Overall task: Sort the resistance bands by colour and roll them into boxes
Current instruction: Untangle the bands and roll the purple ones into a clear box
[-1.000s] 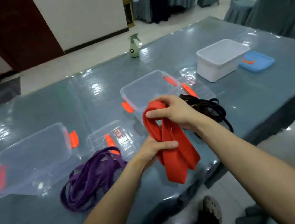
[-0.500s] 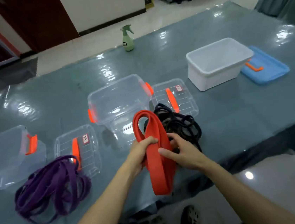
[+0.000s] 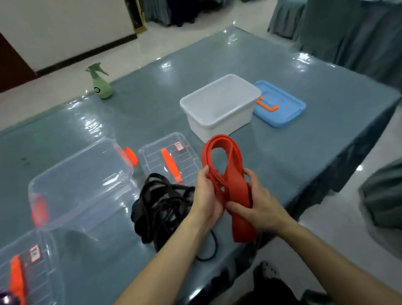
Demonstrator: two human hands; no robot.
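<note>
Gripping red band (image 3: 235, 188); lid sticker (image 3: 179, 146) unreadable.

Left hand (image 3: 206, 197) and right hand (image 3: 260, 205) both grip the folded red resistance band (image 3: 224, 167) above the table (image 3: 317, 124); black bands (image 3: 161, 207) lie beside, white box (image 3: 222, 107) beyond.

My two bare forearms run up from below the red band (image 3: 235, 189) and converge on it. My left grip (image 3: 206, 197) clasps the band's left side, fingertips up against its edge. My right grip (image 3: 262, 208) curls round the band's right side, thumb laid across the front, fingers wrapped behind. Both grips sit just beside each other.
</note>
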